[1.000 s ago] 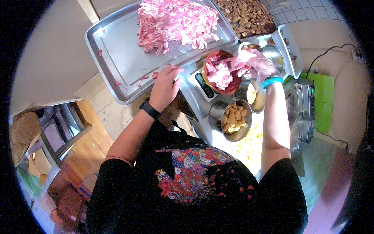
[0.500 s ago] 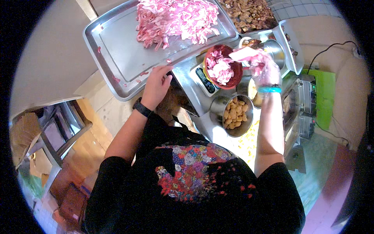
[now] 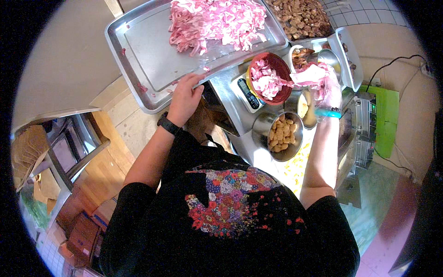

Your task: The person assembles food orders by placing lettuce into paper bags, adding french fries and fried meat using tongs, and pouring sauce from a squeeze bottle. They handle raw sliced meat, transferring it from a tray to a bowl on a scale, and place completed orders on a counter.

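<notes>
Slices of raw pink meat (image 3: 310,75) hang from my right hand (image 3: 329,91), which is closed on them. That hand appears to wear a clear glove with a teal band at the wrist. One strip trails toward the rim of a red-brown bowl (image 3: 282,69), which holds more meat slices (image 3: 266,82) and sits on a white digital scale (image 3: 249,94). A large metal tray (image 3: 152,55) at the far left carries a heap of raw meat strips (image 3: 217,25). My left hand (image 3: 185,98) rests at the tray's near edge, fingers loosely stretched and holding nothing.
Near the scale stands a metal bowl of light brown chunks (image 3: 282,134), with another metal container (image 3: 308,110) beside it. Dark brown pieces (image 3: 300,18) fill a tray at the back. A white bin (image 3: 346,60) and a black cable (image 3: 392,59) are at right.
The view has shifted slightly. My right hand has moved down and right, away from the bowl, still gripping meat slices. My left hand stays at the tray edge.
</notes>
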Demonstrator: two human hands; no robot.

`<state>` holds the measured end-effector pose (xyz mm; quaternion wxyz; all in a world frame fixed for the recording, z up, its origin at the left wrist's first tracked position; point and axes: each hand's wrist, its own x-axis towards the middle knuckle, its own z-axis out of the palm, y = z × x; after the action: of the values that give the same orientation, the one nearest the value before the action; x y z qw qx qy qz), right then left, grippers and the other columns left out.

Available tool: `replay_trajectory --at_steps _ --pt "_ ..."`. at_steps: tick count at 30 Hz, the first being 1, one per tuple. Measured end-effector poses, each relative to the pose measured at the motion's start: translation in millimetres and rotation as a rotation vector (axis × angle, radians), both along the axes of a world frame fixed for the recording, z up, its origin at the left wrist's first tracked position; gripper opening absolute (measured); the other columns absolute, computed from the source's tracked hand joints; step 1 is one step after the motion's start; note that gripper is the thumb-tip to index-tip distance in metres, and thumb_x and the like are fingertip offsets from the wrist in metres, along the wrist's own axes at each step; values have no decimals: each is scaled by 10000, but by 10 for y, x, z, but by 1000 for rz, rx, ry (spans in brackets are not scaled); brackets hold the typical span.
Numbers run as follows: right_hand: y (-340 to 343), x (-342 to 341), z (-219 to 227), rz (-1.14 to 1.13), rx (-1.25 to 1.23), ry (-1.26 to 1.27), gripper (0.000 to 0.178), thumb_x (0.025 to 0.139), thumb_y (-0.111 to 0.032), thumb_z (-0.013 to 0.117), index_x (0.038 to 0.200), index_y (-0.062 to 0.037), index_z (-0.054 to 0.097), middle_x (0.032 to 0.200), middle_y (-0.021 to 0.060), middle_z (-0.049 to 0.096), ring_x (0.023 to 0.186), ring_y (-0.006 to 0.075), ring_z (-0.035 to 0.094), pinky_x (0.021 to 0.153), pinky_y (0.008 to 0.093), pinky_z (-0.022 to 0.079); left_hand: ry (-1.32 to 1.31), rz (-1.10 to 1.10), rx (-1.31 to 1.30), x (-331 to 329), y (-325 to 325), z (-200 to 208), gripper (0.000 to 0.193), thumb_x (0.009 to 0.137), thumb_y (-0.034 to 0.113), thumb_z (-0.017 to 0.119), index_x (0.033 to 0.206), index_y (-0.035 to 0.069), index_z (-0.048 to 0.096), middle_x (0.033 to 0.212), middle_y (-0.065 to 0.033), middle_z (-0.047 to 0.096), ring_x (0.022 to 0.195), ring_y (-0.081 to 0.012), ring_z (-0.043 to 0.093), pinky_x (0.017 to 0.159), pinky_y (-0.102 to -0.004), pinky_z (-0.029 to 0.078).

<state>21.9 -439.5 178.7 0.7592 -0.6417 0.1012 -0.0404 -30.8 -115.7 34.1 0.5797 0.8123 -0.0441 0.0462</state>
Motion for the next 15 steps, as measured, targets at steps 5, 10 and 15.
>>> replay_trajectory --at_steps 5,10,15 --pt "-226 109 -644 180 -766 257 294 806 -110 530 1082 -16 491 909 51 556 733 130 536 682 271 462 -36 -27 29 -14 20 -29 249 757 48 543 1005 29 555 1010 -132 517 831 -235 528 659 -272 447" --pt "-68 112 -452 154 -445 355 219 817 -166 534 1011 -66 545 803 -8 579 625 54 505 525 181 413 -66 3 54 -27 77 -74 233 756 54 546 986 24 564 1008 -149 529 902 -275 523 715 -298 448" --pt "86 18 -178 56 -370 185 213 828 -155 527 1001 -31 539 817 48 592 633 114 543 585 235 462 -53 9 14 -59 105 -123 231 755 53 546 984 26 564 1006 -153 533 927 -280 518 725 -308 451"
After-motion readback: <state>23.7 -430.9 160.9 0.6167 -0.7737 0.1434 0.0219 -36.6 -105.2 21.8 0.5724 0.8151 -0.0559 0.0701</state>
